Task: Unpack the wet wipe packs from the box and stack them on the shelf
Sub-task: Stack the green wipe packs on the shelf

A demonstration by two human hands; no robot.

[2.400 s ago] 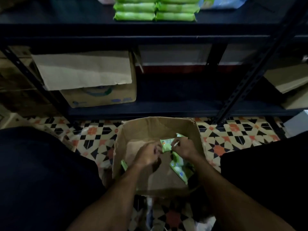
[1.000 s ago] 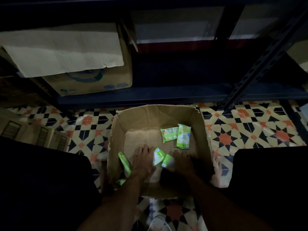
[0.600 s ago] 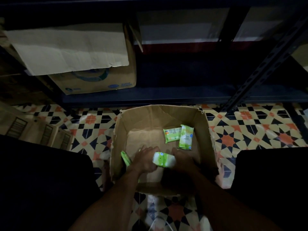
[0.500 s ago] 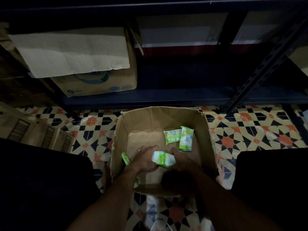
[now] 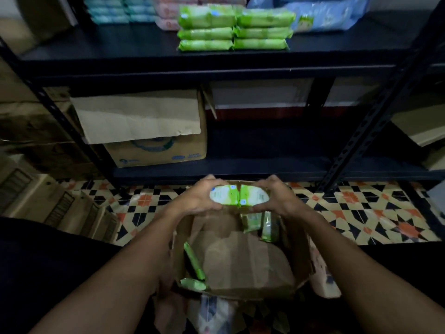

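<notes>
My left hand (image 5: pixel 196 198) and my right hand (image 5: pixel 279 198) grip two green wet wipe packs (image 5: pixel 238 195) side by side between them, lifted above the far rim of the open cardboard box (image 5: pixel 298 268). Inside the box, two more green packs (image 5: pixel 261 222) lie at the right and two (image 5: pixel 193 268) lean along the left wall. On the upper black shelf (image 5: pixel 120 48), green packs (image 5: pixel 233 27) stand in two neat stacks.
Teal and pink packs (image 5: pixel 134 10) and blue packs (image 5: pixel 322 13) flank the green stacks. A cardboard box (image 5: pixel 154 131) with an open flap sits on the lower shelf. Black slotted uprights (image 5: pixel 375 126) frame the shelf. Flattened cartons (image 5: pixel 36 196) lie left on the patterned tile floor.
Both hands gathered two packs from the box bottom and raised them above the box. My head tilted up, bringing the upper shelf with its stacks into view.
</notes>
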